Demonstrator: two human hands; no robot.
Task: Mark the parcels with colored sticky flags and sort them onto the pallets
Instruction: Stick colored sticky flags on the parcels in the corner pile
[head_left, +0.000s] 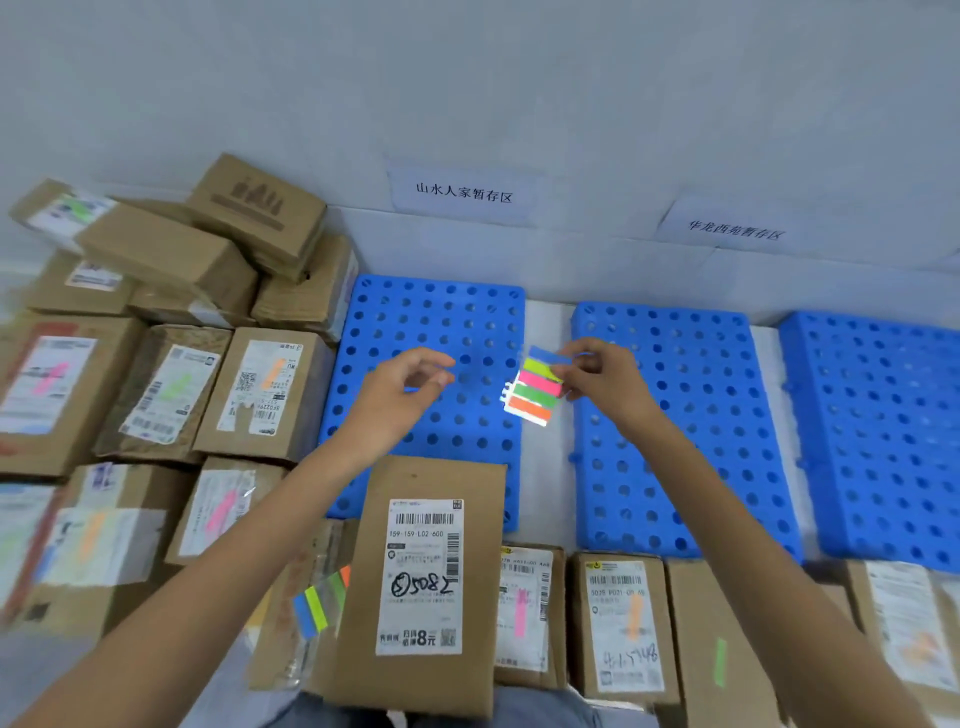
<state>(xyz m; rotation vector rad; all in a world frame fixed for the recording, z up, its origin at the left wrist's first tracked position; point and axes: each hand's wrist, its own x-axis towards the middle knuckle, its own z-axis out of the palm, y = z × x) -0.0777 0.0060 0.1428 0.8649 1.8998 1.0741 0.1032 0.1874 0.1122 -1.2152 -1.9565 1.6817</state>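
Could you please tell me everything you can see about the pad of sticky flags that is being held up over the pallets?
The pad of sticky flags is a small clear-backed card carrying stacked strips: blue on top, then yellow-green, pink, green and orange. It looks like thin glossy plastic, with small tabs on its left edge. It is held in the air, tilted, above the gap between two blue pallets. The right hand pinches its upper right edge in a fingertip grip; the left hand is close beside it, not touching.
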